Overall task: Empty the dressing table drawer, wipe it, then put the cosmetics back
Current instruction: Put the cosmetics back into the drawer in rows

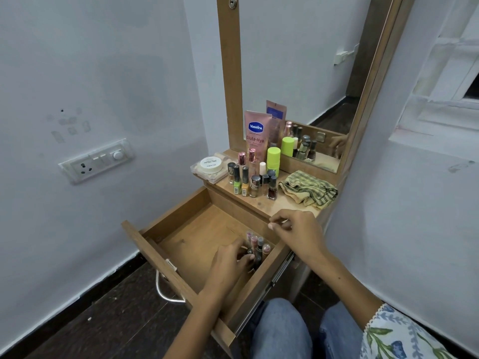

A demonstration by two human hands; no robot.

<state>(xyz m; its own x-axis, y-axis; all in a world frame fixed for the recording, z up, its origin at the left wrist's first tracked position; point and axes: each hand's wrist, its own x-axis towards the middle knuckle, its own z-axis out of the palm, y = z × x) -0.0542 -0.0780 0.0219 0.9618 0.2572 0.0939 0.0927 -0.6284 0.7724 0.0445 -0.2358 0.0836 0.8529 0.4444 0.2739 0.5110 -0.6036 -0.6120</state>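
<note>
The wooden drawer [186,229] is pulled out wide below the dressing table top [272,203]. Several lipsticks [259,243] stand in a cluster against its right wall. My left hand [230,263] is inside the drawer, fingers curled round one dark lipstick in that cluster. My right hand [295,229] hovers over the drawer's right back corner, fingers loosely curled with nothing seen in them. On the table top stand several nail polish bottles [246,180], a pink Vaseline tube [256,136], a green stick [273,158] and a white round jar [210,165].
A crumpled checked cloth [309,189] lies on the table top at the right. The mirror [298,73] rises behind the cosmetics. A wall switchboard [96,160] is to the left. My knees in jeans [282,330] sit under the drawer's right side. White walls close in on both sides.
</note>
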